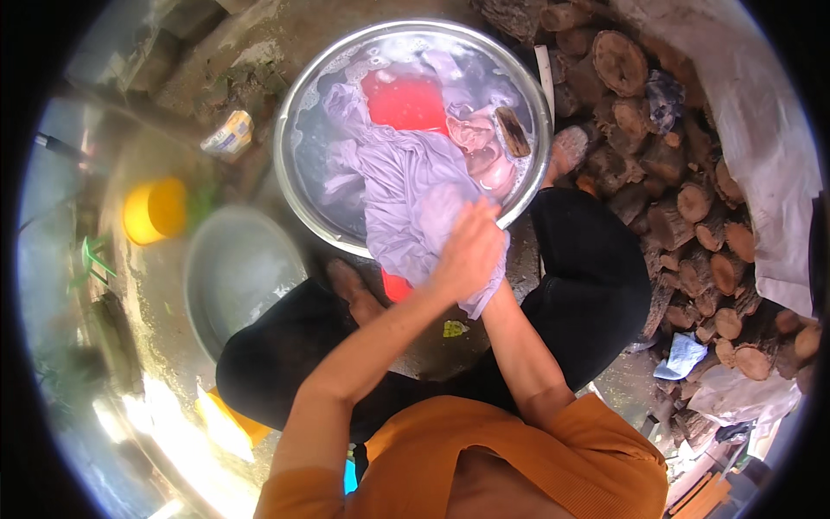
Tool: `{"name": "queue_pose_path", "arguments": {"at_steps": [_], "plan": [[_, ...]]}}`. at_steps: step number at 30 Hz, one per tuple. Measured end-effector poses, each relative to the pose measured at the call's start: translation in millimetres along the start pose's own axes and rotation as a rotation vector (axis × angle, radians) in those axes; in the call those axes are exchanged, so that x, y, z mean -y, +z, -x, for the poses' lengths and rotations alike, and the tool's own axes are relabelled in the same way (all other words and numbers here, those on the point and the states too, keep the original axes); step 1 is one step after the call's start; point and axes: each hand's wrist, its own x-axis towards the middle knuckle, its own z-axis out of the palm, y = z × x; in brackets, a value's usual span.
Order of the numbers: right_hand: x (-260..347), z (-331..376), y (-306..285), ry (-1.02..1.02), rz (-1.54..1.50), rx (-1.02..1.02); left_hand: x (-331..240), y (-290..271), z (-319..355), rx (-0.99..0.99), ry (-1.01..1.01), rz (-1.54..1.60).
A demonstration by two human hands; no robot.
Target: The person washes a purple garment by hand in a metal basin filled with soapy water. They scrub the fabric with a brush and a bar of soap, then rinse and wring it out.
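Observation:
A wet lavender cloth is bunched over the near rim of a large metal basin of sudsy water. My left hand is closed on the cloth at the rim's right side. The cloth covers my right hand, so its fingers are hidden; my right forearm runs up into the folds. Beneath the cloth lies a red board, with another red part showing below the rim. Pink cloth lies at the basin's right, beside a dark wooden block, perhaps a brush.
An empty-looking grey basin stands left of my knee, with a yellow container beyond it. Stacked firewood rises on the right, next to my bent leg. A small package lies on the ground at upper left.

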Motion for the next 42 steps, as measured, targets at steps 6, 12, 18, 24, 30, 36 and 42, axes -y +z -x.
{"name": "queue_pose_path", "arguments": {"at_steps": [6,12,18,24,30,36,42], "plan": [[-34.5,5.6,47.2,0.168,-2.119,0.918,-64.3,-23.3,1.2,0.071,-0.06,0.065],[-46.2,-0.9,21.8,-0.051,-1.453,0.756,-28.0,-42.6,-13.9,0.256,-0.218,0.194],[-20.2,-55.9,-72.0,0.208,-2.049,0.894,-47.6,-105.5,-40.0,0.031,-0.466,0.519],[-36.6,-9.7,68.2,0.346,-1.839,0.887,-130.4,-54.6,15.4,-0.081,-0.192,-0.01],[-14.0,-6.6,45.6,-0.073,-1.438,0.604,-13.5,-34.8,-10.6,-0.267,-0.59,0.008],[-37.4,-80.3,0.3,0.223,-2.051,0.794,-84.3,-123.2,-26.4,-0.115,-0.837,0.977],[-37.2,-91.2,34.3,0.944,-2.36,0.921,-136.2,-111.3,44.9,0.45,-0.775,0.72]]}}
